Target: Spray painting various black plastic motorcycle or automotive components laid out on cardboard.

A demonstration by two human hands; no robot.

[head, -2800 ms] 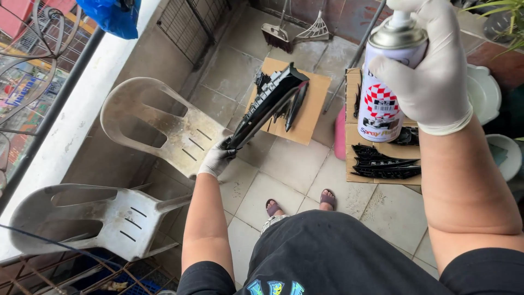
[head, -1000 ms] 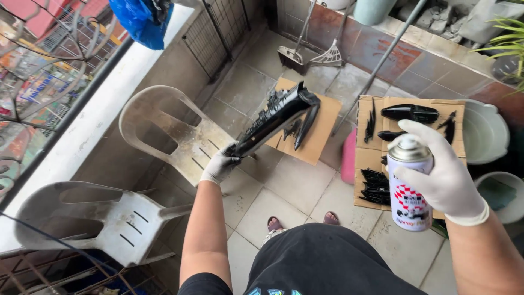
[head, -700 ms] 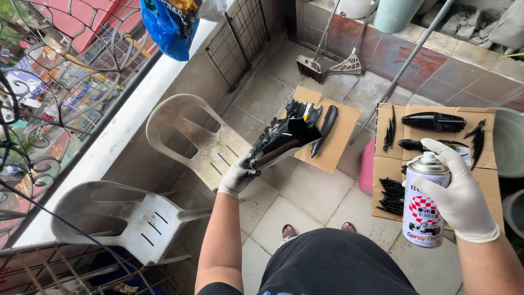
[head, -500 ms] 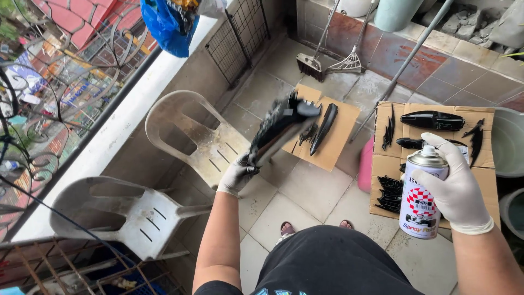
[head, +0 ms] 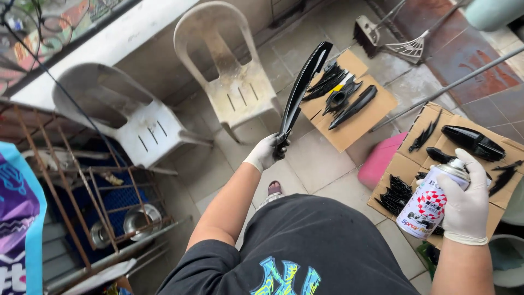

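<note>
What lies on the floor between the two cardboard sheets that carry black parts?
In the head view, a pink plastic thing lies between the far cardboard sheet and the near cardboard sheet.

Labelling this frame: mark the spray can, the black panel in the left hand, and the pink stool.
spray can (head: 427, 210), head view, on its white body below the cap
black panel (head: 302, 87), head view, midway along the glossy strip
pink stool (head: 383, 164), head view, on its visible top
</note>
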